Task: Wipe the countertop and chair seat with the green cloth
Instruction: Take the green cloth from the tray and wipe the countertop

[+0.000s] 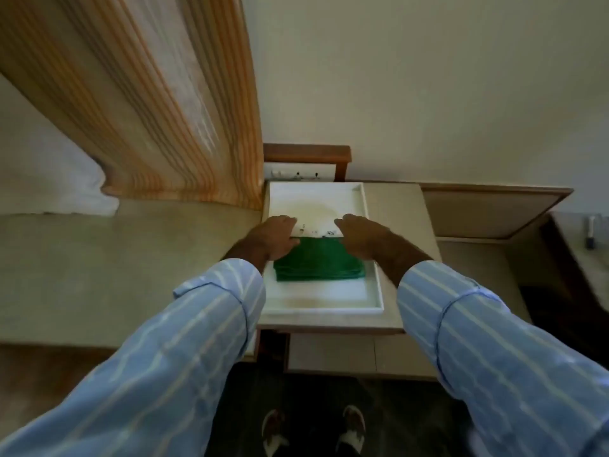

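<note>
Green cloth (319,258) (folded, soft, light) lies in a white tray (374,285); left hand (275,237) and right hand (359,237) rest loosely spread on its side edges, likely the best hold.

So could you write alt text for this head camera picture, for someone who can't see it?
Seen from above, a person's left hand and right hand rest on the far edge of a folded green cloth lying in a white tray on a beige countertop. Striped blue sleeves fill the foreground, and an orange striped curtain hangs at left.

Curtain (184,103) crowds the tray's (372,258) left; its raised rim fences the cloth (319,263); open counter (398,212) lies right.
</note>
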Demonstrator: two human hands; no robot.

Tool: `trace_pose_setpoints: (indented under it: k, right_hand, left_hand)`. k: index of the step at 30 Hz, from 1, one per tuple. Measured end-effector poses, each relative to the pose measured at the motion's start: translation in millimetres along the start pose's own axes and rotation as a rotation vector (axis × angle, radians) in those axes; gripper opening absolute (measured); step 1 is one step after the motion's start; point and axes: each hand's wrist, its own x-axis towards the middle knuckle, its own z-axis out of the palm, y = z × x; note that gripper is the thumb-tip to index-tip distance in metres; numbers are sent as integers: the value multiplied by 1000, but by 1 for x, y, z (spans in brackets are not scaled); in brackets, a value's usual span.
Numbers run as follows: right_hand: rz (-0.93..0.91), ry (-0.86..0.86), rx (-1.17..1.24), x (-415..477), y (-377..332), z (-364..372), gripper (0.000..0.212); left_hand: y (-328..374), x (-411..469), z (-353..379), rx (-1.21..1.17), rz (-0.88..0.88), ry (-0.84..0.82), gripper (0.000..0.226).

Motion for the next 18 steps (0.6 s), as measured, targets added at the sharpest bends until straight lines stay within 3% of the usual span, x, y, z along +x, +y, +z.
trace_pose_setpoints:
  k: [9, 14, 18]
  right_hand:
    - [58, -73, -90, 11, -1, 3, 35]
    - [-9, -169, 79, 17, -13, -24, 39]
    - [-88, -81, 220, 24, -59, -52, 32]
  left_hand:
    - [5, 2, 7, -32, -67, 13, 43]
    - [-20, -24, -15, -274, -94, -77, 38]
    - [-69, -67, -42, -477, -133, 24, 26]
